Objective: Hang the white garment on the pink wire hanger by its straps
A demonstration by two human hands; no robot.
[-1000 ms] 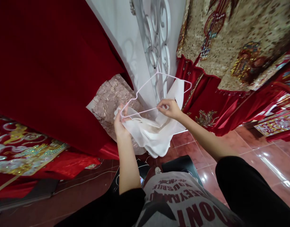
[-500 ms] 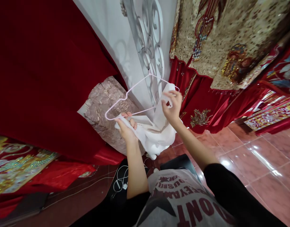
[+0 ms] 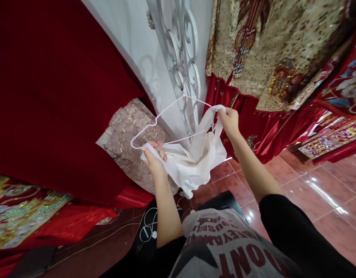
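A pale pink clothes hanger (image 3: pixel 169 109) hangs by its hook from a white scrollwork metal frame (image 3: pixel 194 46). White sheer garment (image 3: pixel 192 166) is draped around the hanger's lower right part, its lower edge bunched and hanging loose. My left hand (image 3: pixel 156 157) is closed on the garment's left edge, right by the hanger's lower left corner. With my right hand (image 3: pixel 230 120) I pinch the garment's upper right edge, where a loop of cloth passes over the hanger's right arm. That right end of the hanger is mostly hidden by the cloth.
Red cloth (image 3: pixel 56 85) hangs at the left, with a pinkish crinkled fabric (image 3: pixel 134 143) beside it. A gold sequined costume (image 3: pixel 279 50) hangs at the upper right. Below are a black seat (image 3: pixel 140 247) with a white cable (image 3: pixel 147 227) and a reddish tiled floor (image 3: pixel 305 193).
My right hand has moved right and closed on the garment's upper edge, drawing the cloth over the hanger's right end. My left hand keeps its grip at the left corner.
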